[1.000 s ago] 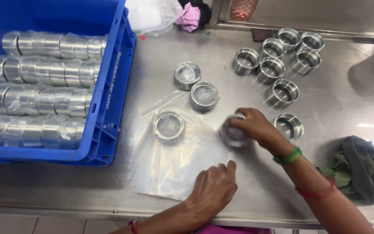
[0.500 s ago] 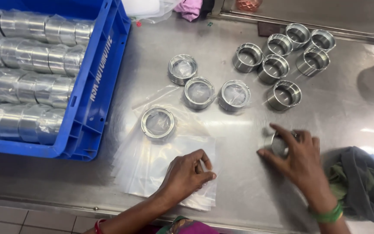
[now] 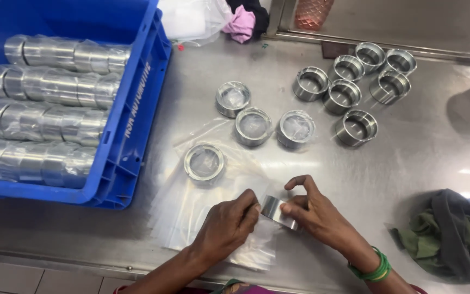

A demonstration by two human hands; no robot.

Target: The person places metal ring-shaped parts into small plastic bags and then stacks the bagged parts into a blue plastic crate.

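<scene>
Head view, the only one: a shiny metal ring [image 3: 277, 211] is held low over the stack of clear plastic bags [image 3: 191, 218] at the near edge of the steel bench [image 3: 420, 163]. The left hand [image 3: 229, 223] is closed on the ring's left end with its fingertips; the right hand [image 3: 314, 212] is pinched on the right end, index finger arched above it. Both grips are thus narrow and closed on the same ring. One ring already in film [image 3: 204, 161] is seen resting on the bag stack; three more wrapped rings [image 3: 262, 117] are set in a row just beyond it. Six bare rings [image 3: 357, 81] are clustered far right, well apart from the hands. A blue crate [image 3: 131, 125] at left is filled with rows of bagged rings [image 3: 50, 109]. A dark cloth [image 3: 452, 234] is noted at right. Judgement: the bagging step appears to be in hand, the ring being readied for a bag. The next move would call for one hand to be freed so that the top bag can be separated and its mouth opened, with the ring kept level in the other.
</scene>
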